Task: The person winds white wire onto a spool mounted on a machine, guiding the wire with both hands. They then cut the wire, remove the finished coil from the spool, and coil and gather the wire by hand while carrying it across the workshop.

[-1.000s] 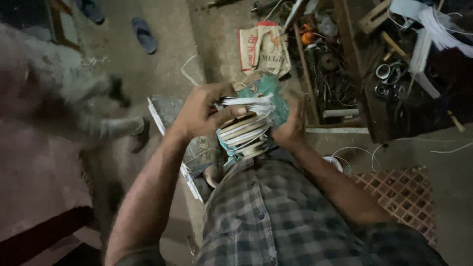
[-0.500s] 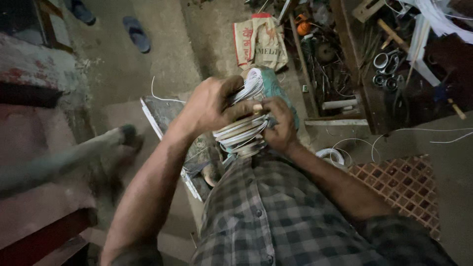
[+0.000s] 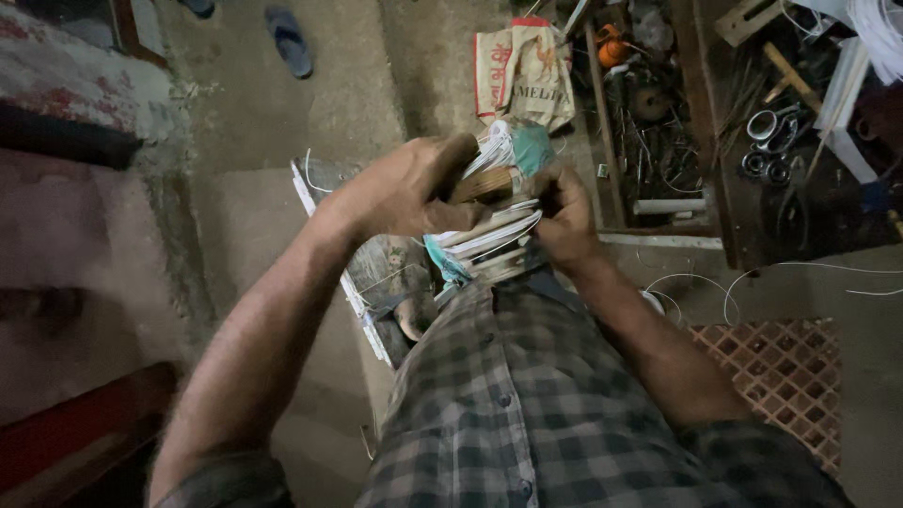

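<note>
I look down over my checked shirt at a coil of white wire [image 3: 489,235], wound in many turns and partly wrapped in teal material [image 3: 531,149]. My left hand [image 3: 404,188] grips the coil from the left, its fingers curled over the top strands. My right hand [image 3: 564,212] clasps the coil's right side, thumb pressed onto the turns. The coil sits at waist height, between both hands. Its lower part is hidden behind my hands and shirt.
A printed sack [image 3: 522,71] lies on the concrete floor ahead. To the right stands a wooden tray [image 3: 658,122] of tools, rings and scrap. Loose white wires [image 3: 752,277] trail over the floor near a red patterned grille [image 3: 790,376]. A sandal [image 3: 287,42] lies at the far left.
The view has shifted slightly. My left hand has slid further over the coil's top, and both hands have turned the coil a little. The blurred figure at the left is gone from view.
</note>
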